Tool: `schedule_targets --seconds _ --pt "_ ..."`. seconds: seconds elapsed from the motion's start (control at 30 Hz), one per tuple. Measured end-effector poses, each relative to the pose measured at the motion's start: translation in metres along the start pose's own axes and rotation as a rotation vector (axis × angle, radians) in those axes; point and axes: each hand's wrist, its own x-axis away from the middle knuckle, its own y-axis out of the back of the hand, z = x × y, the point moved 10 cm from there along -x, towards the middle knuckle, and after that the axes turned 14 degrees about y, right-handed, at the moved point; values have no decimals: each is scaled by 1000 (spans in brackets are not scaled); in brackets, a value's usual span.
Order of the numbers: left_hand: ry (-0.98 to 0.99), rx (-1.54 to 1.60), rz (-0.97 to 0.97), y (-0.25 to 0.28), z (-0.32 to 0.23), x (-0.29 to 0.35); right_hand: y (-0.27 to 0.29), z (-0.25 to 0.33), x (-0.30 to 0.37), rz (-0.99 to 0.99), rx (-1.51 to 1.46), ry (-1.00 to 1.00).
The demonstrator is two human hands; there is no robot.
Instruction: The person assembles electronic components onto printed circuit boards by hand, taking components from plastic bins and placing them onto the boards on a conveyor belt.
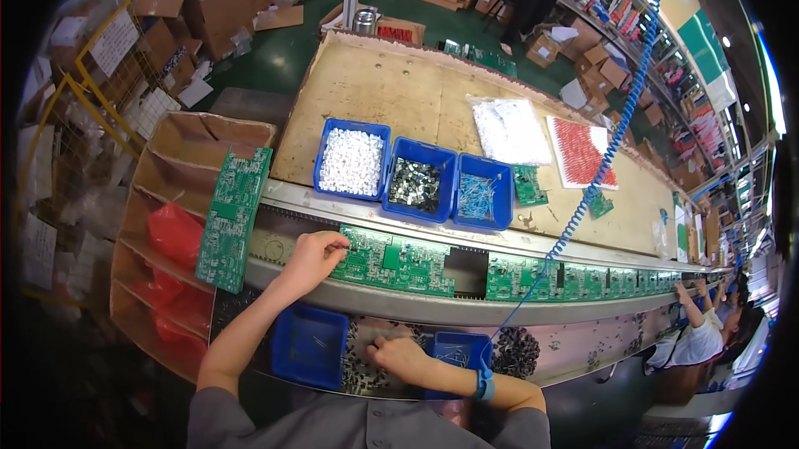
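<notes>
Here the green circuit board [391, 259] lies flat on the conveyor rail, within reach of both arms. The left hand [312, 256] pinches at its left edge; any part held is too small to resolve. The right hand [401, 357] rests curled over dark components [362, 374], grip unclear.

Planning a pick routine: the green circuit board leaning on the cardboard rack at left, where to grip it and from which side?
Grip the leaning circuit board by its long bare edges near the top, coming from above. It stands tilted against the cardboard rack, top end free, face full of components, so edge contact looks safest.
</notes>
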Motion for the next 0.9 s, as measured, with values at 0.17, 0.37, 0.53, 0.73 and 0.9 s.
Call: schedule_targets --seconds 0.17,0.37,0.53,0.73,0.9 --pt "-87 -176 -61 -4 -5 -3 -3 -7 1 42 -51 -32" --pt "-129 -336 -178 -8 -10 3 17 -5 -1 -42 -7 3" --pt "-209 -417 -254 -9 -14 5 19 -6 1 -52 6 -5" --pt "-250 -456 -220 -17 -14 2 15 -8 3 -35 -21 -43" --pt "-255 -505 -198 -21 -17 1 10 -7 6 -16 -39 -57"
